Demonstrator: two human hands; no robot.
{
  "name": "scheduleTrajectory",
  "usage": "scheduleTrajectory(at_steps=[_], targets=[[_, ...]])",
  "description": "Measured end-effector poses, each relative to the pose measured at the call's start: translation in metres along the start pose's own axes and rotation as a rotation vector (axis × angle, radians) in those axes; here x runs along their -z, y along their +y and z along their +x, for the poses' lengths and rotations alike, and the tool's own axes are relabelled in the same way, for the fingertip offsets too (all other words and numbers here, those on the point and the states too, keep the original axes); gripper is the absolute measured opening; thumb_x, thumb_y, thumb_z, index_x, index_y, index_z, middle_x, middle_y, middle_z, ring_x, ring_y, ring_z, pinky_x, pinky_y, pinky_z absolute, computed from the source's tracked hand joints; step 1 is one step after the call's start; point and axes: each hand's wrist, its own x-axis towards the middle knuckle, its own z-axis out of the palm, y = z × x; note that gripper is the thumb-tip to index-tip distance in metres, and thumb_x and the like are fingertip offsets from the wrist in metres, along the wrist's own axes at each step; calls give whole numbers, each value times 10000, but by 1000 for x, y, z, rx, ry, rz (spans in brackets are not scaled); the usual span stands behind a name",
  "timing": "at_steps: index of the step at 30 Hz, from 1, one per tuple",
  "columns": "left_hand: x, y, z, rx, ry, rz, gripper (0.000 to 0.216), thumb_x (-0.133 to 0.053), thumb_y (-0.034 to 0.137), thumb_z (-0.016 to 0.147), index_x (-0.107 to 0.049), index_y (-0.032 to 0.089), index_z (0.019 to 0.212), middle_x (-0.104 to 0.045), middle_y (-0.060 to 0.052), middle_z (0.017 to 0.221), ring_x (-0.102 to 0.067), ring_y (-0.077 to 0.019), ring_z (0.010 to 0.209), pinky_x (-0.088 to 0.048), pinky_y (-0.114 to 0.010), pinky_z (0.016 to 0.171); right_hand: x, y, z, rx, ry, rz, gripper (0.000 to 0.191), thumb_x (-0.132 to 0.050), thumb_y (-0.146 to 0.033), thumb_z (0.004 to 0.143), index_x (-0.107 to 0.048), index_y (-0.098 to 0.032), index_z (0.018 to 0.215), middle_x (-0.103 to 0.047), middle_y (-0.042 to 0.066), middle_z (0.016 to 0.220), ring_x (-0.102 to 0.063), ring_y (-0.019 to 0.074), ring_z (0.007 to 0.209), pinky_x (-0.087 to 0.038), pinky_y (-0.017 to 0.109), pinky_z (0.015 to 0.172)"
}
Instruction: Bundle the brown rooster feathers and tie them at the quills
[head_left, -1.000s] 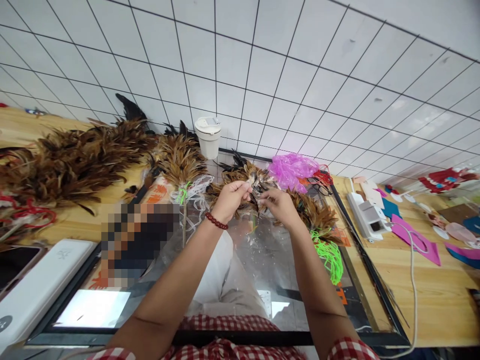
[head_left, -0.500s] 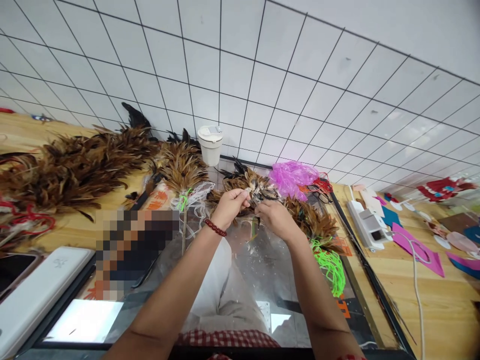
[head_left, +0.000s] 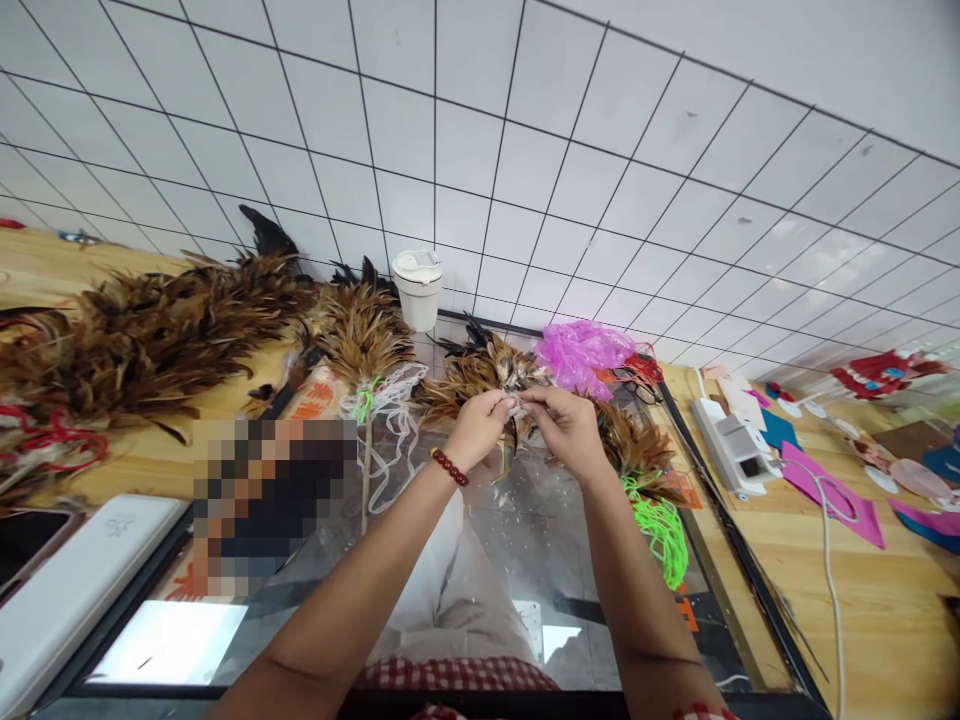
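Observation:
My left hand (head_left: 480, 428) and my right hand (head_left: 568, 424) meet fingertip to fingertip over a glass-topped table (head_left: 525, 520). Both pinch a small bunch of brown feathers (head_left: 516, 405) between them. A red bead bracelet (head_left: 450, 467) circles my left wrist. Right behind my hands lies a heap of brown and black feathers (head_left: 480, 370). A feather duster head (head_left: 364, 335) tied with green string and white mesh lies to the left of my hands.
A long mass of brown feathers (head_left: 150, 330) covers the wooden bench at left. A white lidded cup (head_left: 418, 288) stands by the tiled wall. Pink plastic (head_left: 581, 350), neon green cord (head_left: 660, 525), a white power strip (head_left: 731, 440) and coloured paper pieces (head_left: 832, 485) lie right. A white power bank (head_left: 75, 590) lies near left.
My hands have drawn closer together and shifted a little to the right, fingertips now touching around the feather bunch.

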Motion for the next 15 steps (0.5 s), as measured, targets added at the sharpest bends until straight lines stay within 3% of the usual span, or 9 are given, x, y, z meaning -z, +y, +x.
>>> scheduleTrajectory(at_steps=[5,9,15], targets=[[1,-2,2,3,-11,-30,273,-542,366,780,-549,178,582,-480,20,507,-423,-119,527,-331,-230,537,-2,4,0,-141,84,169,174,-586,-231,822,-671,-201,970,-725,32,859,-676,158,775,-544,297,734],[4,-2,4,-24,7,24,260,-515,339,796,-590,165,618,-558,-1,604,-473,-128,609,-360,-236,616,-2,4,0,-146,58,142,202,-578,-205,803,-643,-187,993,-708,30,833,-666,150,743,-545,290,725],[6,3,1,-12,-146,22,325,-501,347,807,-546,162,544,-529,2,545,-440,-115,539,-337,-237,580,-8,1,-1,-100,82,64,175,-553,-219,823,-635,-211,978,-699,40,877,-666,168,806,-535,309,771]])
